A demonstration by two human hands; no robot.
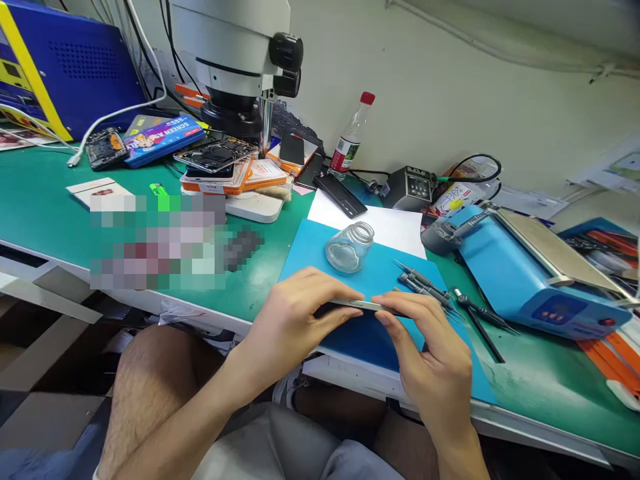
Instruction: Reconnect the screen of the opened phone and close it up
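Observation:
Both my hands hold a thin flat phone (363,305) edge-on, just above a blue work mat (320,247). My left hand (295,320) grips its left end with the fingers curled over the top edge. At the other end, my right hand (430,353) pinches the phone between thumb and fingers. A small empty glass jar (350,247) lies tilted on the mat just beyond the phone. Several screwdrivers and tweezers (425,283) lie on the mat to the right of my hands.
A microscope (240,60) stands at the back over a stack of phone parts (220,160). A blue screen-separator machine (530,273) fills the right side. A plastic bottle (350,140), a small grey power unit (410,190), a blue box (65,60) and the green bench mat (40,200) are there too.

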